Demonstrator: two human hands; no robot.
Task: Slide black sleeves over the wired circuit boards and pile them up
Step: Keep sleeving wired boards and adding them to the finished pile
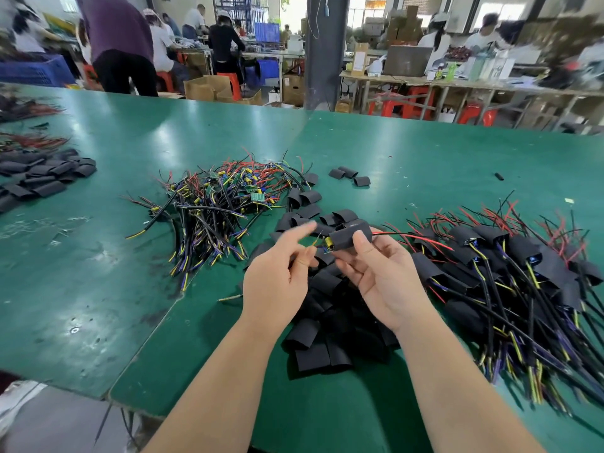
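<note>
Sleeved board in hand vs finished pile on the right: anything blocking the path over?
Nothing visible in the way. The right hand holds the sleeved board just left of the finished pile; the left hand pinches its wires. Loose black sleeves lie below.

Both forearms reached up from the bottom edge, close together and converging. The left hand (277,276) showed its back, index finger stretched straight out to the right, lower fingers curled in and pinching the wires (316,244). The right hand (384,279) faced palm-up, thumb raised and pressed on the sleeve (351,238), fingers curled beneath it.
</note>
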